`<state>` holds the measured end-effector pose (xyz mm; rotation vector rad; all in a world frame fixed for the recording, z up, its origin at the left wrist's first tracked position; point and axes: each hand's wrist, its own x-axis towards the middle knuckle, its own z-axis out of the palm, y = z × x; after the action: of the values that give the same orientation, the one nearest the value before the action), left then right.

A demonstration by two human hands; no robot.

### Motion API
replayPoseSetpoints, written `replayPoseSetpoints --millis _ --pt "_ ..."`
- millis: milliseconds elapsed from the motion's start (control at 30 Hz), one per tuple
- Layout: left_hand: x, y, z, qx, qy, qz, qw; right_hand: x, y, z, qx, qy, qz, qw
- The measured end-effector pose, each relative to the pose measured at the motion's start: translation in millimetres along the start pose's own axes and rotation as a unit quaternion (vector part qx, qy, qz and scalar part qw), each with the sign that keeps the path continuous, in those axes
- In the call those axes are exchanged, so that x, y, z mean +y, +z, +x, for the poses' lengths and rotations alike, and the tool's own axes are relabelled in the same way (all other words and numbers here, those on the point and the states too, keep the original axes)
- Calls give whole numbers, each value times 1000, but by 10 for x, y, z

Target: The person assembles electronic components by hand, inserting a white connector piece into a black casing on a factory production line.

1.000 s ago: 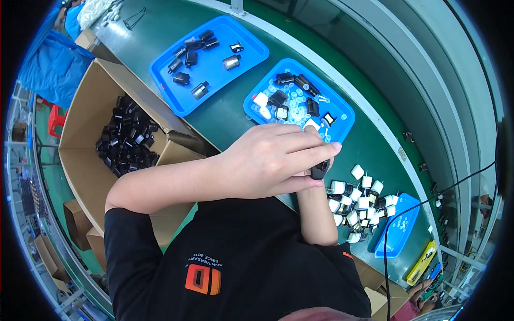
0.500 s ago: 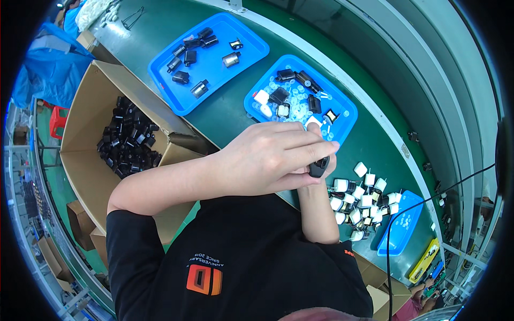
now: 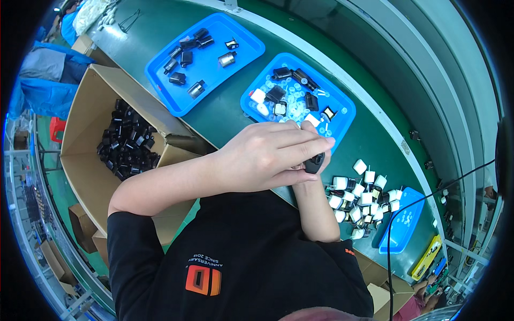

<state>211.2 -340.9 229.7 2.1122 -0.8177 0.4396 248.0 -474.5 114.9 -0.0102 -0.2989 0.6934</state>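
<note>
My left hand (image 3: 267, 152) and my right hand (image 3: 317, 170) meet over the near edge of the bench. Between them is a small glossy black part (image 3: 315, 162); only its lower end shows. My left fingers lie closed across it, largely hiding my right fingers. Just beyond the hands sits a blue tray (image 3: 345, 120) with clear round washers (image 3: 294, 109), black cylindrical housings (image 3: 303, 79) and a few white pieces (image 3: 258, 96). To the right of my right hand lies a heap of white-capped parts (image 3: 365, 199) with thin pins and black bodies.
A second blue tray (image 3: 243, 40) holds several black and metallic cylinders. On the left stands an open cardboard box (image 3: 80, 134) full of black housings (image 3: 127, 139). A small blue tray (image 3: 396, 241) and a yellow holder (image 3: 426, 259) lie right. A black cable (image 3: 389, 257) hangs across.
The view has shifted slightly. My hands remain together, with the black part tilted a little differently between them. Trays and heap are unchanged.
</note>
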Motion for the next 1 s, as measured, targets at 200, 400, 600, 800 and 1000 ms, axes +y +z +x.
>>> replayPoseSetpoints --millis 200,400,600,800,1000 --pt "-46 2 -24 9 8 4 1000 -9 -27 38 -25 21 9 999" --pt "-30 1 7 -11 -7 -10 1000 -47 -15 21 -43 0 -12 999" --pt "-119 25 -64 7 -3 57 998 8 335 28 119 -73 -169 976" --pt "-162 -31 -70 11 38 114 993 -328 445 -147 97 -75 -597 792" --pt "-187 -33 -95 -16 -173 -21 985 -384 347 -113 91 -36 -330 939"
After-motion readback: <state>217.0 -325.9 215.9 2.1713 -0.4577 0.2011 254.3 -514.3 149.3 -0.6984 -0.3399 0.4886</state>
